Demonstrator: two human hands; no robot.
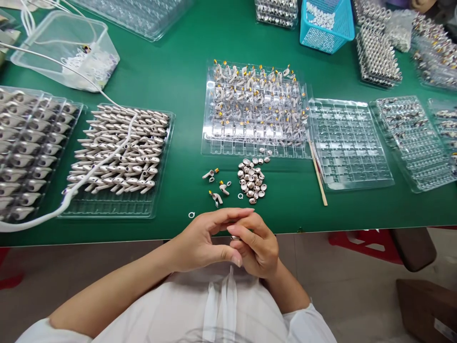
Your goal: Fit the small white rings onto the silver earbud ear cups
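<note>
My right hand (pixel 260 245) pinches a small shiny oval cap (pixel 234 237) between thumb and fingertips, just off the table's front edge. My left hand (pixel 202 240) is open beside it, its fingers stretched behind the right fingertips and its thumb apart in front. Beyond the hands lies a pile of small silver-beige oval caps (pixel 251 177). Left of that pile are a few loose curved parts with yellow ends, such as the curved part (pixel 216 197). A white ring (pixel 192 215) lies near the left hand, and another small ring (pixel 240 196) lies beside the caps.
A clear tray of yellow-tipped parts (pixel 250 95) stands ahead, with a clear plastic tray (pixel 352 143) and a thin wooden stick (pixel 317 174) to its right. Silver parts fill a tray (pixel 76 212) at left, crossed by a white cable (pixel 67 197). A blue basket (pixel 326 40) stands behind.
</note>
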